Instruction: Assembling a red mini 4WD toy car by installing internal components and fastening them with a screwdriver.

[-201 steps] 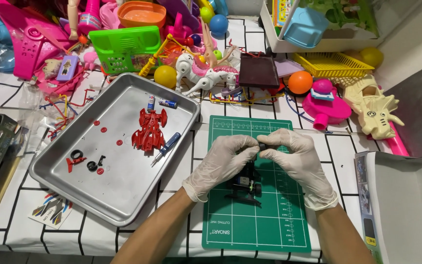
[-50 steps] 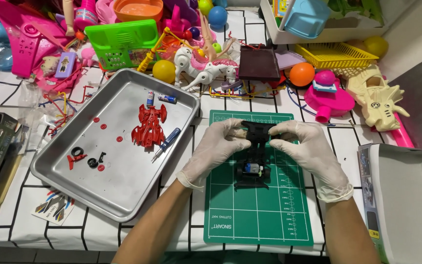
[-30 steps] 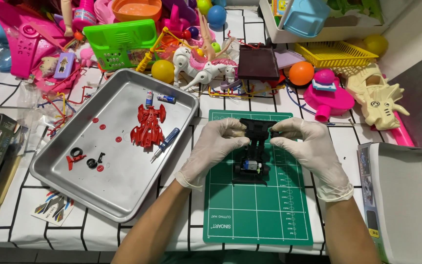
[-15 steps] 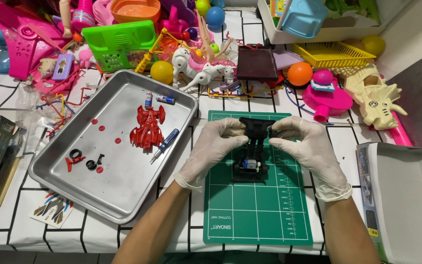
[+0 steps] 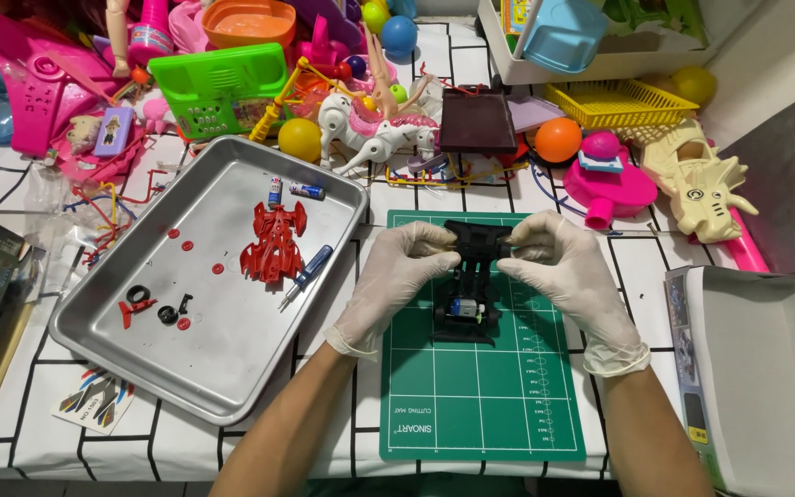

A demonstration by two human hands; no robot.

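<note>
While resting over a green gridded cutting mat (image 5: 480, 405), the white-gloved left hand (image 5: 396, 281) and right hand (image 5: 570, 276) pinch opposite sides of a black plastic toy-car chassis (image 5: 471, 281), its small silver motor showing near the rear.

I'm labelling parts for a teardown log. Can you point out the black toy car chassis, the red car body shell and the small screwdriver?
black toy car chassis (image 5: 471, 296), head view, on its middle spine above the motor.
red car body shell (image 5: 273, 244), head view, on its centre.
small screwdriver (image 5: 310, 268), head view, on its blue handle.
</note>
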